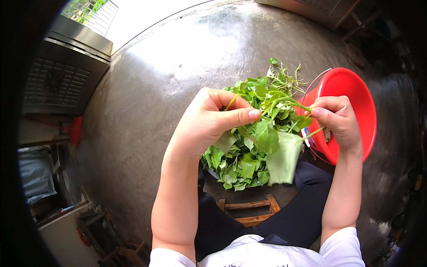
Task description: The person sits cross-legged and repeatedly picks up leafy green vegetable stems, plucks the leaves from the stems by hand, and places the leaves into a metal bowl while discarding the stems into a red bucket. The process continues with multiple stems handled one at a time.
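Between my two hands stretches a green leafy vine stem (pixel 283 101) with broad leaves hanging from it. My left hand (pixel 218 115) pinches part of the greens between thumb and forefinger. The stem's other end is held in the fingertips of my right hand (pixel 335 115), in front of the red bucket. A large pale leaf (pixel 285 158) hangs underside out below the hands. Beneath them is a big heap of leafy greens (pixel 245 167); a container rim barely shows under it, mostly hidden.
A red plastic bucket (pixel 353 83) with a wire handle lies tipped at the right, some scraps inside. Thin stripped stems (pixel 287 78) lie on the concrete floor (pixel 133 133) beyond the heap. A wooden stool (pixel 248 205) shows between my legs. A metal door (pixel 63 73) stands at the left.
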The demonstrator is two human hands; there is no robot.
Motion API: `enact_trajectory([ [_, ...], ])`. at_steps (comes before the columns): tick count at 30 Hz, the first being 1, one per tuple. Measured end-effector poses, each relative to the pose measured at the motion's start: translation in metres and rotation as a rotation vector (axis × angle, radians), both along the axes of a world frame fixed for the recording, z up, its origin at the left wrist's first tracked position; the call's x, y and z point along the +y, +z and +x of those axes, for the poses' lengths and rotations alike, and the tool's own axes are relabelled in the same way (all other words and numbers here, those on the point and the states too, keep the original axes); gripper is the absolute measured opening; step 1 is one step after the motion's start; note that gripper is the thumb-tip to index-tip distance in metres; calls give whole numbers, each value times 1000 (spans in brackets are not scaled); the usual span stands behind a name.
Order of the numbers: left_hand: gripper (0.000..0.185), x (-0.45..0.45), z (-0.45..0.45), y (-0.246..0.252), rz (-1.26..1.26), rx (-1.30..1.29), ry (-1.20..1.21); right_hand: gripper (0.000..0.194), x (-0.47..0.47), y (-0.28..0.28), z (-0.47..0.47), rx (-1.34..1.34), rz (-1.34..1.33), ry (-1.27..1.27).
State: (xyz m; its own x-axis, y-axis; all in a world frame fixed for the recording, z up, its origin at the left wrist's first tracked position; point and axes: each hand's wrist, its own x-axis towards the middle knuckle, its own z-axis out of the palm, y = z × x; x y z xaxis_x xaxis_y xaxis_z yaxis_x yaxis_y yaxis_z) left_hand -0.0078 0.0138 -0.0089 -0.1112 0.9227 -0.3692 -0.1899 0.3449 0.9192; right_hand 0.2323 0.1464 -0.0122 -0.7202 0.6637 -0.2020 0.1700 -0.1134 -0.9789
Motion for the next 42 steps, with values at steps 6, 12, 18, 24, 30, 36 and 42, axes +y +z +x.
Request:
enact_trajectory([
  [6,12,0,0,2,-13,-195,-27,17,0,-4,-4,-13,-29,9],
  [12,11,2,-1,-6,-33,-116,20,14,-2,-4,-5,-8,-33,-8],
  [18,11,10,17,-24,190,-10,650,13,-14,-14,-20,-62,175,56],
  [24,12,15,1,-32,206,-164,872,14,-19,-13,-23,-60,164,35],
  [30,13,13,4,-30,5,-246,376,13,-6,-12,-8,171,-21,46],
  [36,10,11,29,-23,-98,-322,-22,19,-10,-13,-13,157,-23,30],
  [42,15,10,35,-35,-65,-338,-63,17,-7,-11,-13,159,-34,45],
])
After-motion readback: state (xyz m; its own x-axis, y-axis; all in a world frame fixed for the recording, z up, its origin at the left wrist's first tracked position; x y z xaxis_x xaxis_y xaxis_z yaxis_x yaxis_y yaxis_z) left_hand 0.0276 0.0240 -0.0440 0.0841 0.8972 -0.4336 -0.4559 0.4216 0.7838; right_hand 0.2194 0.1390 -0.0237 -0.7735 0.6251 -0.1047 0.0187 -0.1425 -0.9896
